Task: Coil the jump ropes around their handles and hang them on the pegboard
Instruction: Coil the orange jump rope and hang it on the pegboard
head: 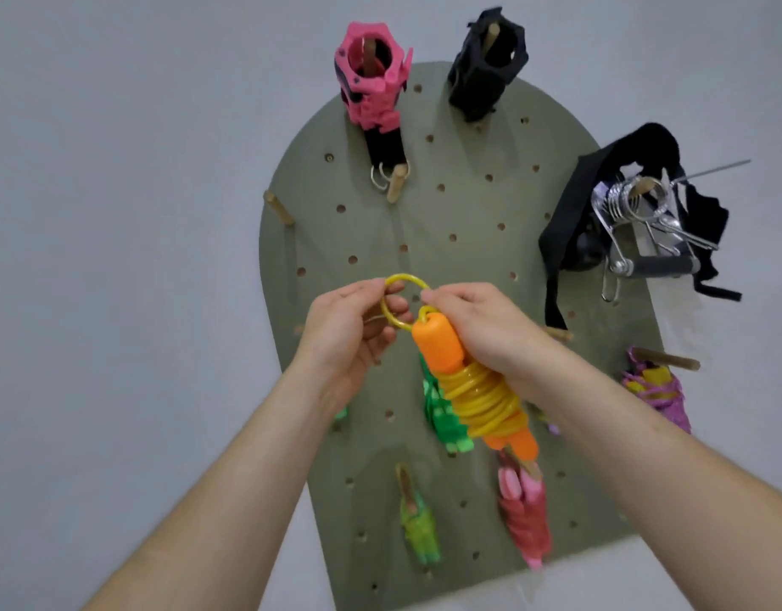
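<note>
Both hands pinch yellow loop [400,302] open: left hand [358,328], right hand [477,328] gripping coiled rope bundle [477,390]; likely readying hang on pegboard [424,240] peg.

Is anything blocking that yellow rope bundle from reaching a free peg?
Nothing visible does. The yellow rope bundle, held by the left hand and right hand, is in front of the pegboard; only open board lies between it and the bare peg up-left.

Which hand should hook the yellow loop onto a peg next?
Probably the left. The left hand pinches the loop open, and a bare peg sticks out on its side of the pegboard. The right hand is busy gripping the coiled handles.
</note>
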Motion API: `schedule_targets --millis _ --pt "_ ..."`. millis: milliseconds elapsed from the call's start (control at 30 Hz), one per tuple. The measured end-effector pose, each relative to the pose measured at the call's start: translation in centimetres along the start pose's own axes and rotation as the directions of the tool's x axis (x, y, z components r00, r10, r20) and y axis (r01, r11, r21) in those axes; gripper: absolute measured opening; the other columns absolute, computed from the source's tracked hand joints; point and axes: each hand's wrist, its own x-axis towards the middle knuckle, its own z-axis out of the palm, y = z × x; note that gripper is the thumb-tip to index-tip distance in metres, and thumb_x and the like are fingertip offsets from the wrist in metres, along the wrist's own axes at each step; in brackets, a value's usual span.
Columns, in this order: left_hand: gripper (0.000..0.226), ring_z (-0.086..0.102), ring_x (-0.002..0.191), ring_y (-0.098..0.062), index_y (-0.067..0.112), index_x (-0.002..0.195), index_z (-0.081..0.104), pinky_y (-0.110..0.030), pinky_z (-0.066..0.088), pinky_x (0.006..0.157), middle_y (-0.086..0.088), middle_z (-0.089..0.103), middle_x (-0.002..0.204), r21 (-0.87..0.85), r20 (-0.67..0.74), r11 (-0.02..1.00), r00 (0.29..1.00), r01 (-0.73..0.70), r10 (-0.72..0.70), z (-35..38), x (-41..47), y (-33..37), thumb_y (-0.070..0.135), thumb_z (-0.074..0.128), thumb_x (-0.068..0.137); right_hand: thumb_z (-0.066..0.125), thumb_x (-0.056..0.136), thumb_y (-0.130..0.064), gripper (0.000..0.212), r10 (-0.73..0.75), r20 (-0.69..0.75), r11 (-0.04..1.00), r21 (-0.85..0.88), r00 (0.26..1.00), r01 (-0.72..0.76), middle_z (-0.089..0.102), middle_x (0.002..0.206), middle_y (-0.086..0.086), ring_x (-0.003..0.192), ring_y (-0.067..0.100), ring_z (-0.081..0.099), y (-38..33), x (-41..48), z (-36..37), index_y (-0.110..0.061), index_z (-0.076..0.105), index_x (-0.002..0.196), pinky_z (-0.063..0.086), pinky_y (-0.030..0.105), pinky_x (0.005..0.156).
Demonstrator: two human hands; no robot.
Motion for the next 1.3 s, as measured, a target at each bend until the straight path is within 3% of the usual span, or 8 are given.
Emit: schedule_targets --millis 167,300,433,667,800,933,1033,1300 --pt "0.016 0.067 0.060 -0.016 0.011 0.102 0.058 -0.021 0.052 0.057 -0.007 0.068 0.075 -0.019 -0.049 0.968 0.967 -0.251 0.249 2.2 6.6 3.4 0.001 0.058 0.090 0.052 0.098 -0.032 0.031 -0.088 -0.032 0.993 0.075 0.996 0.091 0.044 0.071 0.009 0.067 0.020 0.043 -1.8 7.9 -2.1 -0.008 0.064 0.082 0.037 0.031 0.064" --pt "0.014 0.068 0.067 -0.014 0.013 0.086 0.067 -0.027 0.057 0.066 -0.009 0.071 0.082 0.285 -0.104 0.819 0.833 -0.498 0.543 3.9 11.2 4.8 -0.001 0.063 0.086 0.050 0.099 -0.032 0.043 -0.125 -0.071 0.982 0.135 0.990 0.134 0.048 0.074 0.009 0.067 0.020 0.046 -2.4 13.0 -2.7 0.008 0.064 0.096 0.038 0.029 0.063" --pt "0.016 0.067 0.065 -0.009 0.024 0.084 0.072 -0.021 0.055 0.061 0.004 0.071 0.076 0.638 -0.090 0.575 0.693 -0.512 0.716 3.9 15.8 4.7 0.010 0.064 0.088 0.048 0.099 -0.035 0.041 -0.115 -0.106 0.983 0.134 0.988 0.129 0.049 0.072 0.008 0.067 0.020 0.048 -1.7 17.2 -1.9 0.002 0.063 0.088 0.039 0.031 0.062" --pt "0.031 0.057 0.066 -0.010 0.033 0.083 0.066 -0.025 0.048 0.064 0.002 0.065 0.075 0.681 -0.065 0.589 0.765 -0.435 0.641 1.9 20.1 1.0 0.007 0.052 0.093 0.046 0.100 -0.037 0.032 -0.068 0.066 0.974 0.222 0.995 0.052 0.065 0.089 0.004 0.085 0.019 0.061 3.1 20.1 -0.6 -0.014 0.067 0.101 0.048 0.033 0.078" --pt "0.030 0.058 0.097 -0.015 0.037 0.088 0.068 -0.038 0.047 0.089 0.001 0.064 0.098 0.740 0.006 0.576 0.859 -0.348 0.511 1.0 21.1 1.1 0.024 0.043 0.096 0.047 0.097 -0.048 0.035 -0.115 0.220 0.948 0.316 0.969 0.040 0.072 0.104 0.005 0.099 0.020 0.067 4.4 20.8 -1.6 -0.021 0.068 0.105 0.052 0.033 0.090" --pt "0.033 0.053 0.076 -0.012 0.027 0.089 0.069 -0.033 0.043 0.074 0.006 0.057 0.080 0.772 0.073 0.558 0.914 -0.305 0.399 1.9 20.4 2.1 0.033 0.038 0.099 0.069 0.078 -0.056 0.062 -0.239 0.137 0.947 -0.184 0.961 0.262 0.062 0.118 0.000 0.108 0.020 0.060 5.2 21.2 -1.9 -0.025 0.050 0.129 0.049 0.039 0.094" --pt "0.025 0.052 0.071 -0.010 0.032 0.093 0.069 -0.030 0.044 0.073 0.009 0.057 0.081 0.692 0.057 0.691 0.970 -0.209 0.237 1.4 19.4 2.5 0.042 0.047 0.095 0.065 0.077 -0.061 0.062 -0.347 -0.046 0.821 -0.498 0.937 0.279 0.054 0.116 0.001 0.111 0.024 0.051 5.3 20.5 -1.0 -0.027 0.048 0.126 0.044 0.038 0.090" --pt "0.016 0.069 0.081 -0.024 0.030 0.092 0.063 -0.046 0.058 0.074 0.005 0.068 0.083 0.755 -0.085 0.609 0.884 -0.244 0.460 2.3 18.4 -0.7 0.037 0.060 0.078 0.060 0.079 -0.054 0.051 -0.271 -0.032 0.790 -0.579 0.962 0.203 0.037 0.103 0.000 0.113 0.033 0.041 4.3 21.1 -1.5 -0.031 0.053 0.123 0.038 0.037 0.094"
